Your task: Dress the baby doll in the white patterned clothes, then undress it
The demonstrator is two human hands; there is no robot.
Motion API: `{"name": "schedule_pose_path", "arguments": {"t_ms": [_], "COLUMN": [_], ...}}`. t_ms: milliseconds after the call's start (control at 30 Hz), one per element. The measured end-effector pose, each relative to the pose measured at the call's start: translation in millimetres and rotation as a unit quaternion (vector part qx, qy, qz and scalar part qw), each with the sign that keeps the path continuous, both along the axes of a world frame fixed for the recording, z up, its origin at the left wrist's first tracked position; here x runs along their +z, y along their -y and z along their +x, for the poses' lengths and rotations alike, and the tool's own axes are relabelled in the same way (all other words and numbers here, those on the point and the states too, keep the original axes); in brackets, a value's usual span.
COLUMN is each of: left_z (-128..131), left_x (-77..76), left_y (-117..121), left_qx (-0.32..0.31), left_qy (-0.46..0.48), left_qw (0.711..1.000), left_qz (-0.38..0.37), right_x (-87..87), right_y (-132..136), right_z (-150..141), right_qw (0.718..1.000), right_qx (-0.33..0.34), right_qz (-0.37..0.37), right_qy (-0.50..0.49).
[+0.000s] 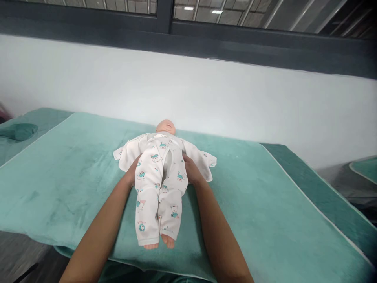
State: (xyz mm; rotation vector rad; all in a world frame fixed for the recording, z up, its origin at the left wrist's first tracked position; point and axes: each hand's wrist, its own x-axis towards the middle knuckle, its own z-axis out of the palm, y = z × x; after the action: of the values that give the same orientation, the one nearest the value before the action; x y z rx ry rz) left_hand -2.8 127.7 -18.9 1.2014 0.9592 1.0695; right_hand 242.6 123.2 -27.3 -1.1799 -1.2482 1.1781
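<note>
A baby doll (166, 126) lies on its back, its head toward the wall and its bare feet toward me. It wears white printed trousers (149, 196), with an opening at the crotch, and a white top (134, 151) whose sleeves spread out to both sides. My left hand (134, 169) is against the left side of the trousers near the hip. On the opposite side, my right hand (190, 169) touches the trousers at the same height. The fingers of both hands are tucked out of sight behind the cloth, so their grip is hidden.
Beneath the doll is a green padded mat (241, 196) with pale seams and a darker green border (318, 184). A white wall (206, 94) rises right behind it, below a dark window frame (188, 39). Another green surface (366, 169) stands at the far right.
</note>
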Motion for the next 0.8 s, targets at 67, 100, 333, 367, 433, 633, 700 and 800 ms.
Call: {"name": "schedule_pose_path", "arguments": {"t_ms": [67, 100, 333, 367, 433, 633, 700, 800], "left_z": [-2, -3, -2, -1, -1, 0, 1, 2], "left_x": [-7.1, -11.1, -17.8, -15.2, -10.5, -17.2, -21.1, -20.3], "left_y": [-3, -4, -5, -4, -2, -2, -2, 0], "left_qx": [-0.005, -0.007, -0.023, -0.024, -0.024, -0.002, 0.013, 0.014], "left_qy": [-0.02, -0.028, -0.032, -0.034, -0.038, -0.02, 0.011, 0.052], "left_qw": [1.0, 0.999, 0.999, 0.999, 0.999, 1.0, 0.999, 0.995], "left_qz": [0.023, 0.026, 0.0, -0.003, -0.012, -0.023, -0.039, -0.083], "right_x": [1.0, 1.3, 3.8, 5.1, 7.9, 14.9, 16.2, 16.3], "right_y": [0, 1, 2, 3, 4, 3, 3, 5], "right_z": [-1, -1, -1, -1, -3, -10, -11, -11], "right_qw": [1.0, 0.999, 0.998, 0.999, 0.999, 0.992, 0.99, 0.987], "right_qx": [0.024, 0.026, 0.008, 0.015, 0.033, 0.022, 0.019, 0.034], "right_qz": [0.016, 0.024, 0.038, 0.03, -0.001, -0.092, -0.104, -0.114], "right_qy": [0.009, 0.013, 0.044, 0.038, 0.013, -0.079, -0.096, -0.112]}}
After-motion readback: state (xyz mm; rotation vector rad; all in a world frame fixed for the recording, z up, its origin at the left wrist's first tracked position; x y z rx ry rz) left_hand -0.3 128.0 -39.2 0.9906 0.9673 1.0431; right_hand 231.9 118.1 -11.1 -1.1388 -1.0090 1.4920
